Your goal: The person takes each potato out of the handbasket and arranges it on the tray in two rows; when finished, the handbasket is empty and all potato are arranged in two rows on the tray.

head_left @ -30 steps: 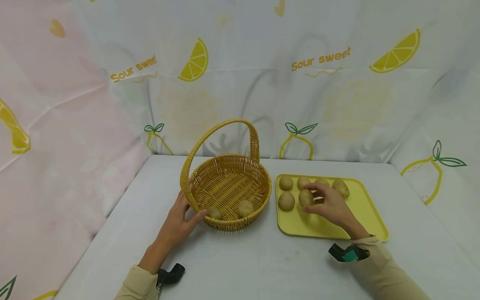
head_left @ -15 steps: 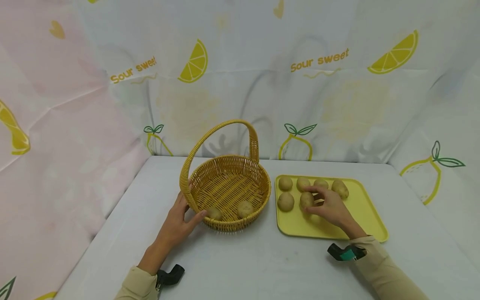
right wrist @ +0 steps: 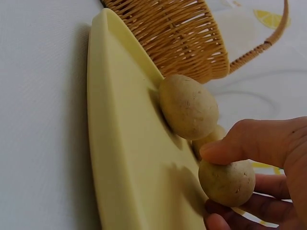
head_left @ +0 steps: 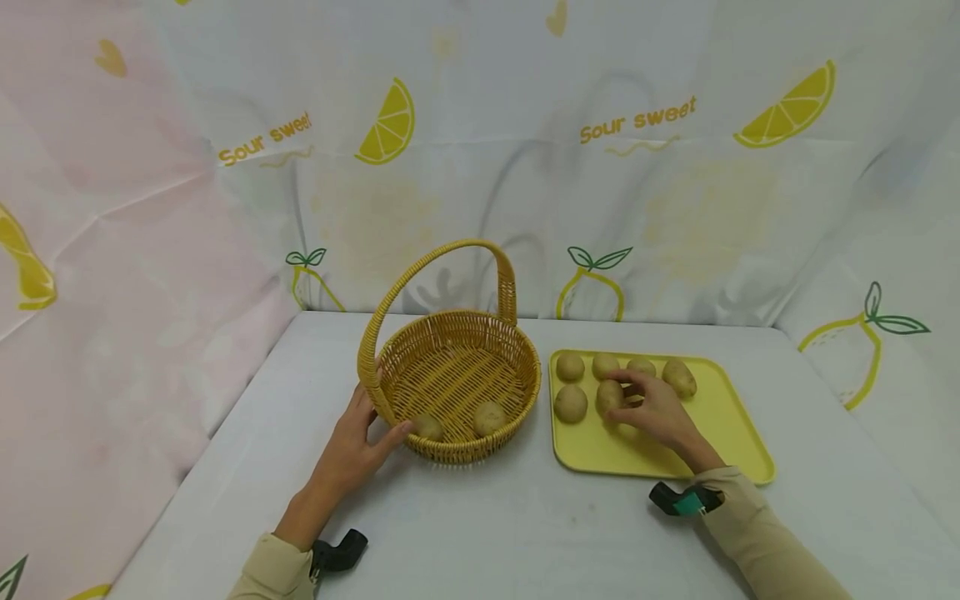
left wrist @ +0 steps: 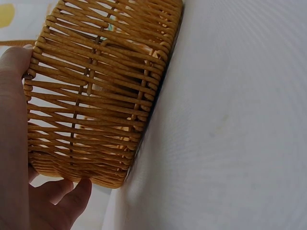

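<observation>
My left hand (head_left: 362, 446) grips the side of the woven wicker basket (head_left: 459, 452), thumb over its near rim and fingers round its left wall. In the left wrist view the fingertips (left wrist: 79, 196) curl against the wicker wall. Two potatoes, one of them a round potato (head_left: 490, 418), lie inside near the front. Over the yellow tray (head_left: 723, 421) my right hand (head_left: 660, 410) pinches a potato (right wrist: 226, 182) between thumb and fingers. The right wrist view shows a shadow between this potato and the tray floor. Beside it sits another potato (right wrist: 188, 106) on the tray.
Along the tray's back edge lie several potatoes, among them an oblong potato (head_left: 678, 378) at the right. The basket's tall arched handle (head_left: 472, 242) rises over its bowl. A white cloth (head_left: 517, 533) covers the table, and a lemon-print curtain (head_left: 487, 183) hangs behind.
The right wrist has shifted slightly left, while the pinched potato stays at nearly the same spot over the tray. My left hand and the basket hold still.
</observation>
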A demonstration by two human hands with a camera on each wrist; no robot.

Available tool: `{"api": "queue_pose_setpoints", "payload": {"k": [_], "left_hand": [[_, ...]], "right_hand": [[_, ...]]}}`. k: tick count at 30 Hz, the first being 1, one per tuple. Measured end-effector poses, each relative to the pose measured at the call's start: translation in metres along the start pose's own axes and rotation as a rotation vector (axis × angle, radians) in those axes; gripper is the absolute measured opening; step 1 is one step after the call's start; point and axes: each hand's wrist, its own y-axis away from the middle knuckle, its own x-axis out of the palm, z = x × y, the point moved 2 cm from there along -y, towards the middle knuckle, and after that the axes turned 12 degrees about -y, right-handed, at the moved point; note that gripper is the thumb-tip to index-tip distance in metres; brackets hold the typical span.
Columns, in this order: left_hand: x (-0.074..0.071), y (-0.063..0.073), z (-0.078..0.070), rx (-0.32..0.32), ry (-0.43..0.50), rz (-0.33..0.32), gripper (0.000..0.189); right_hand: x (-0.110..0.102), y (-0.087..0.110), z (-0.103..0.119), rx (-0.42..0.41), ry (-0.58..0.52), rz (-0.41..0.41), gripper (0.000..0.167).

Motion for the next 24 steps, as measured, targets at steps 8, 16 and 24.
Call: {"api": "queue_pose_setpoints", "payload": {"k": [8,16,24], "left_hand": [[-0.0007,0.0008,-0.0006,0.002,-0.013,0.001,0.09],[-0.0006,0.0008,-0.0019,-0.004,-0.035,0.006,0.089],[-0.0011,0.0,-0.0007,-0.004,-0.012,0.001,0.09]], "right_hand": [[0.0027,0.0013,0.0029,-0.034,0.006,0.0,0.059],[0.0026,0.001,0.0007,-0.062,0.03,0.034,0.056],[0.0021,0.0004,-0.001,-0.081,0.052,0.06,0.054]]}}
